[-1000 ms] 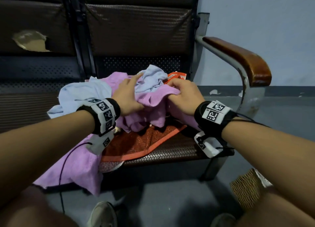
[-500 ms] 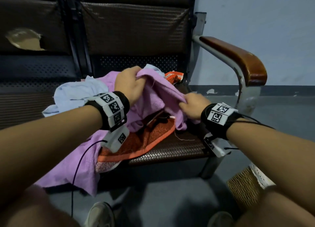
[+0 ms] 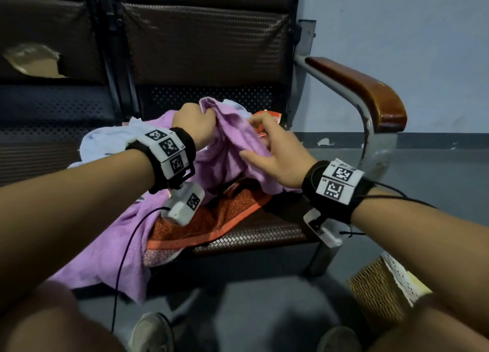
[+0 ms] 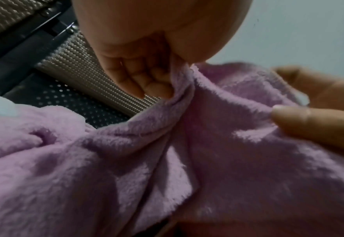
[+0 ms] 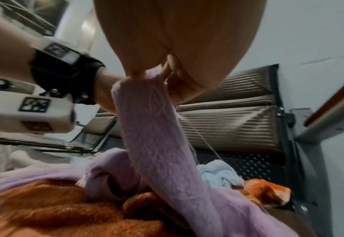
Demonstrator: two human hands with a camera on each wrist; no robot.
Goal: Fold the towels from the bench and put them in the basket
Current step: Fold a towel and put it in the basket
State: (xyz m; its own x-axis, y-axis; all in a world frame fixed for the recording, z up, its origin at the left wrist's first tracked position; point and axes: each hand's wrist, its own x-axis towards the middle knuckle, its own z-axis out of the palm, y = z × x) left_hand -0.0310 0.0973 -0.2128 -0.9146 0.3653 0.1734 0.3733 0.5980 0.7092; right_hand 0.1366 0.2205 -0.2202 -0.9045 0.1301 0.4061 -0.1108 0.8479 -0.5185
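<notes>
Indoors, both hands (image 3: pixel 194 124) (image 3: pixel 275 150) clutching purple towel (image 3: pixel 232 140) over woven bench seat (image 3: pixel 264 232) beside pale wall (image 3: pixel 397 34).

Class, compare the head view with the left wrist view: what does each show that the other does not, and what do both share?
Only the head view shows the basket on the floor, the wooden armrest, the orange towel and the pale blue towel. Only the left wrist view shows the left hand's curled fingers from beneath, pinching a fold. Both show the left hand gripping the purple towel, and the right hand on it.
</notes>
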